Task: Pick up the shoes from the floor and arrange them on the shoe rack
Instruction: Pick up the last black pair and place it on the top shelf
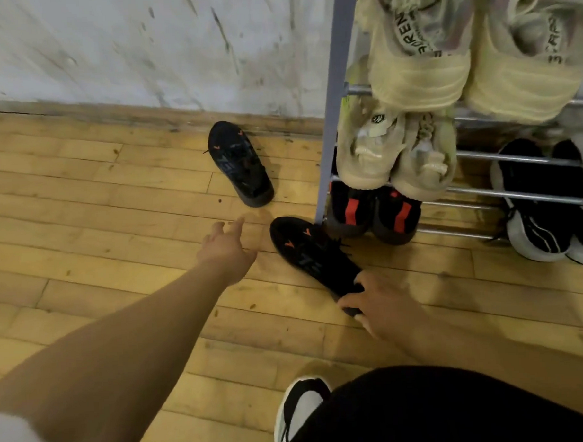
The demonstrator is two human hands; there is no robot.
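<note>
Two black shoes with orange marks lie on the wooden floor left of the shoe rack (pixel 332 118). The far black shoe (pixel 241 164) sits near the wall. The near black shoe (pixel 313 255) lies at the foot of the rack's grey post. My right hand (pixel 380 305) grips the heel end of the near shoe, fingers curled over its edge. My left hand (pixel 226 245) hovers over the floor between the two shoes, fingers spread and holding nothing.
The rack holds pale yellow sneakers (pixel 416 58) on upper bars, beige sneakers (pixel 394 156) below, black-and-red shoes (pixel 373 214) at the bottom left, and black-and-white shoes (pixel 537 216) at the bottom right. A scuffed white wall (pixel 125 47) runs behind. My own shoe (pixel 300 411) is in the foreground.
</note>
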